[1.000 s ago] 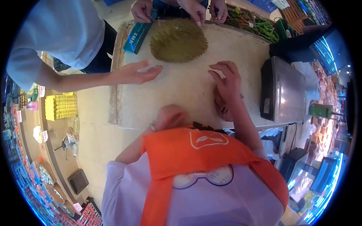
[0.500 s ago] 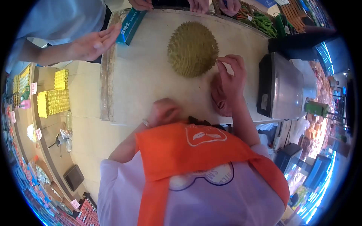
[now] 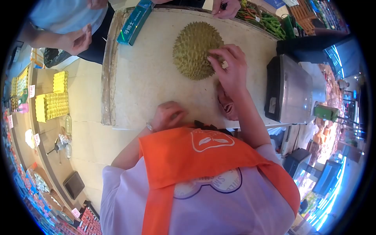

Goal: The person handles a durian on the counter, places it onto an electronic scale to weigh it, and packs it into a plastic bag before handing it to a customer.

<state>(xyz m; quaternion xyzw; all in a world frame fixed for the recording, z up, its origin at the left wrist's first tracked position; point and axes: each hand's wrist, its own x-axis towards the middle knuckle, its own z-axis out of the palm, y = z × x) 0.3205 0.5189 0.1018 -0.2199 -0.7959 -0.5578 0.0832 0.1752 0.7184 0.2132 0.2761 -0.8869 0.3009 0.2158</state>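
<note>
Durian (image 3: 196, 49) lies ahead, nearer my unclenched right hand (image 3: 232, 68) at its near-right side; my left hand (image 3: 168, 114) is curled, whether empty I can't tell.

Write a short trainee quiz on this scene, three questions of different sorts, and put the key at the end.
1. Fill in the colour: the person's own left hand is curled near the ____ apron.
2. Which of the person's own hands is nearer the spiky fruit?
A) the left hand
B) the right hand
C) both are equally near
3. True or false: the teal box lies apart from the spiky fruit.

Key: 1. orange; 2. B; 3. true.
</note>
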